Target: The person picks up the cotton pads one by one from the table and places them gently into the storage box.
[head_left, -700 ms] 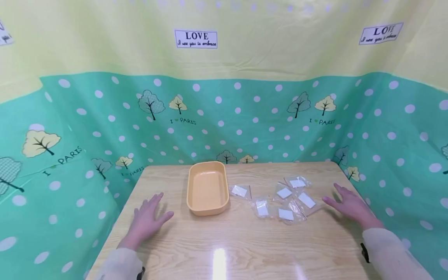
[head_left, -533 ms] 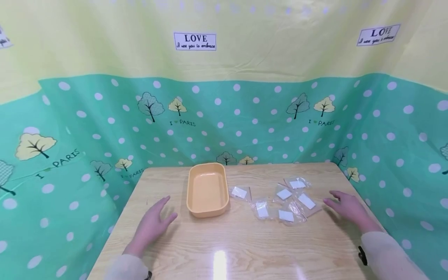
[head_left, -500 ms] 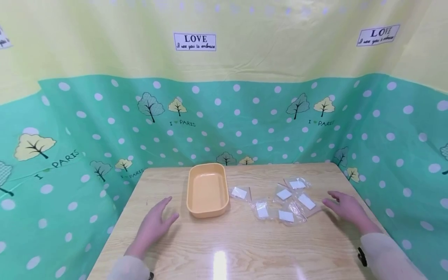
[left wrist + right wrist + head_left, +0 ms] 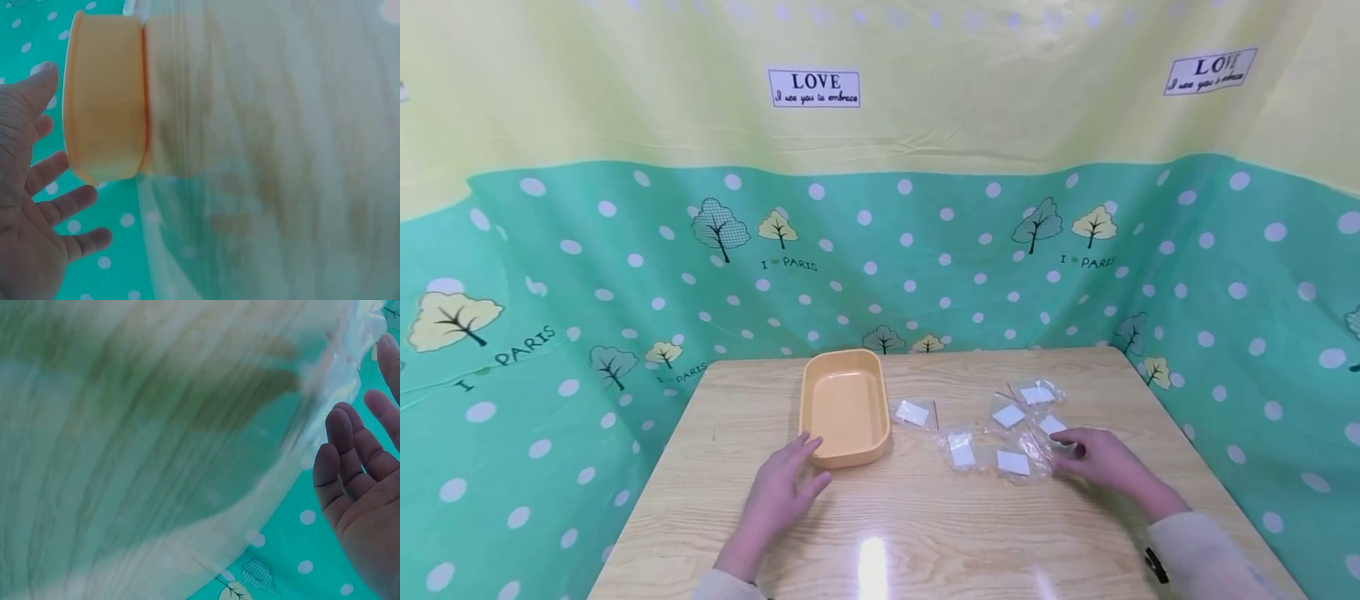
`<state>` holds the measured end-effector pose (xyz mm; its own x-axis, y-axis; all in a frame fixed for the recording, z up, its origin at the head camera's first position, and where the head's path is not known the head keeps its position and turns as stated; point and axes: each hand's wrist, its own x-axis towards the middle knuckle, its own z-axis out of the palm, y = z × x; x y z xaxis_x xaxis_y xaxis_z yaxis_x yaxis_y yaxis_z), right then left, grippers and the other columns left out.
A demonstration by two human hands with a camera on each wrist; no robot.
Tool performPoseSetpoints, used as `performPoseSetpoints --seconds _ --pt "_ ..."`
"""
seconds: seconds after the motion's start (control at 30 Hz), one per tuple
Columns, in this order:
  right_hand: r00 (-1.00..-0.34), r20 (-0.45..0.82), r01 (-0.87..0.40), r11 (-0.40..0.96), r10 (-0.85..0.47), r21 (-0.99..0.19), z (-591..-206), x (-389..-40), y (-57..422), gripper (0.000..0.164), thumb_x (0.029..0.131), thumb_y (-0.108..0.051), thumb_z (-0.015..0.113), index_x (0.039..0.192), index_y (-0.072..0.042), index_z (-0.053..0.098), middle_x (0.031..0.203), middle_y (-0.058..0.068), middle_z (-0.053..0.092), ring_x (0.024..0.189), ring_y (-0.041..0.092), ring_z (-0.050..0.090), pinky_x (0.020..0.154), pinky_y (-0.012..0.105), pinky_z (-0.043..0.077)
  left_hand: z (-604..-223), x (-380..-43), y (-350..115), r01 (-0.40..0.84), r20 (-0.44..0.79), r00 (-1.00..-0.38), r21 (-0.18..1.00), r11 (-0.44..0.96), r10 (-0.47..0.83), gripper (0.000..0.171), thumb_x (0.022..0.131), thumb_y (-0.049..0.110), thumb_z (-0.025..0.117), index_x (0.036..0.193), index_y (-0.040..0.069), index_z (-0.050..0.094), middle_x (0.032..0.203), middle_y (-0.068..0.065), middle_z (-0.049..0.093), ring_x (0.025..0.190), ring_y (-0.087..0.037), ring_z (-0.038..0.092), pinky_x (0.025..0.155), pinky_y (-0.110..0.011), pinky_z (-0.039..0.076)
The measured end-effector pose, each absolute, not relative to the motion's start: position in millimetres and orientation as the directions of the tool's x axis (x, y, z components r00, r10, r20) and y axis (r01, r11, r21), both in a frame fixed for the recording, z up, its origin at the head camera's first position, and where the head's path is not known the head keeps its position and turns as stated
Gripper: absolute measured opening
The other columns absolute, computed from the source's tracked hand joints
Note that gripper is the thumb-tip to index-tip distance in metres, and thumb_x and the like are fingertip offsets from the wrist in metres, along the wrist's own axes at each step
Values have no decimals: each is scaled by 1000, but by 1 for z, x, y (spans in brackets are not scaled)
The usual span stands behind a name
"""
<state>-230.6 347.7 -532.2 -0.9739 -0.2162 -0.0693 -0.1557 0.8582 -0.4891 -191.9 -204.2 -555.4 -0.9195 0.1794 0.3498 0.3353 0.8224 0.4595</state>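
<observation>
My left hand (image 4: 778, 492) reaches to the near-left corner of an orange rectangular tray (image 4: 844, 408). Its fingers are spread, fingertips right at the rim. In the left wrist view, thumb and fingers stand apart beside the tray's side wall (image 4: 106, 100). My right hand (image 4: 1101, 462) is over the rightmost small clear zip bag (image 4: 1050, 426), which has a white card inside and is partly covered by the fingers. Loosely bent, with a gap between thumb and fingers, the right hand (image 4: 365, 481) shows nothing gripped in the right wrist view, where clear plastic (image 4: 340, 387) lies beyond it.
Several similar bags lie right of the tray: one nearest it (image 4: 912, 412), others toward the front (image 4: 961, 448) and back right (image 4: 1037, 393). The wooden table (image 4: 925, 533) is enclosed by a green dotted curtain (image 4: 910, 275) at the back and sides.
My left hand has moved right, from the table's left side to the tray's near corner. My right hand has moved left, over the rightmost bag. Tray and bags have not moved.
</observation>
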Motion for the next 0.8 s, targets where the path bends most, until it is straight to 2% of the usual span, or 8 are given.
performPoseSetpoints --seconds 0.23,0.43,0.67,0.8 --pt "-972 -72 -167 868 -226 -468 -544 -233 345 59 89 -38 88 135 -5 72 97 0 71 83 14 57 69 29 50 -554 -186 -196 322 337 -925 453 831 175 62 94 38 82 147 10 63 160 -20 54 141 -47 58 116 -69 47" --pt "-977 -73 -158 903 -203 -400 -546 -233 340 50 92 -35 85 131 -6 75 105 1 71 86 13 58 74 34 54 -556 -181 -195 273 386 -917 422 865 101 55 95 35 82 141 9 67 158 -21 56 139 -47 59 115 -70 47" --pt "-976 -28 -193 917 -215 -348 -543 -232 333 26 93 -27 84 113 -11 82 103 1 71 86 13 60 77 40 59 -560 -177 -192 303 550 -833 360 882 62 39 93 32 83 124 10 76 138 -19 72 126 -43 69 110 -73 49" --pt "-979 -44 -168 917 -197 -362 -544 -234 330 21 94 -25 83 110 -12 83 103 2 72 90 16 66 82 47 61 -558 -175 -192 287 543 -837 325 901 71 38 94 35 81 123 11 76 136 -16 74 126 -41 69 112 -74 47"
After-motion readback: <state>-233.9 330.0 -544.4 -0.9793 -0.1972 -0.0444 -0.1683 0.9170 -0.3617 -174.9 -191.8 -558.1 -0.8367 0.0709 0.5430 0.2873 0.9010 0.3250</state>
